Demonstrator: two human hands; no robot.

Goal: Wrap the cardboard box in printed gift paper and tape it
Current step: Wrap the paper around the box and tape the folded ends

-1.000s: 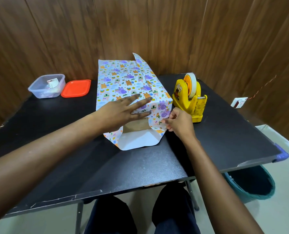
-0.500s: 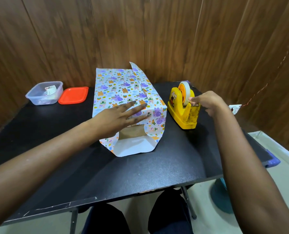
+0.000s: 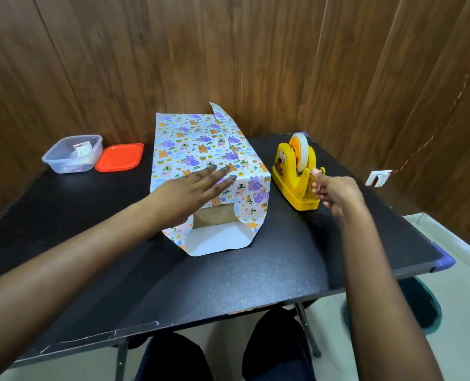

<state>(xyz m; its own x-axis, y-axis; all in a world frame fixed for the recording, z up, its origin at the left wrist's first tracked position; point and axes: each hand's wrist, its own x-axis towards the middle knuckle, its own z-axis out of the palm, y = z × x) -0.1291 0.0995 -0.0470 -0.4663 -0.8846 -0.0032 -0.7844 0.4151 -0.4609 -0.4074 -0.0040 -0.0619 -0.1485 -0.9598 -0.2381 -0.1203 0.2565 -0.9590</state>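
Note:
A cardboard box (image 3: 214,216) stands on the black table (image 3: 256,276), mostly covered by printed gift paper (image 3: 201,144). Brown card shows at the near end, where a white paper flap lies on the table. My left hand (image 3: 192,192) lies flat with straight fingers on the paper on top of the box. To the right stands a yellow tape dispenser (image 3: 297,174) with a roll of tape (image 3: 301,151). My right hand (image 3: 335,192) is at the dispenser's near end, its thumb and fingers pinching the end of the tape by the cutter.
A clear plastic tub (image 3: 73,154) and its orange lid (image 3: 120,157) sit at the back left of the table. Wood-panel walls close in behind and at the right. A teal bin (image 3: 420,306) stands on the floor under the right table corner.
My right hand left the box's near right corner, went up to the tape dispenser, and has come toward me at the cutter. My left hand stayed on top of the box.

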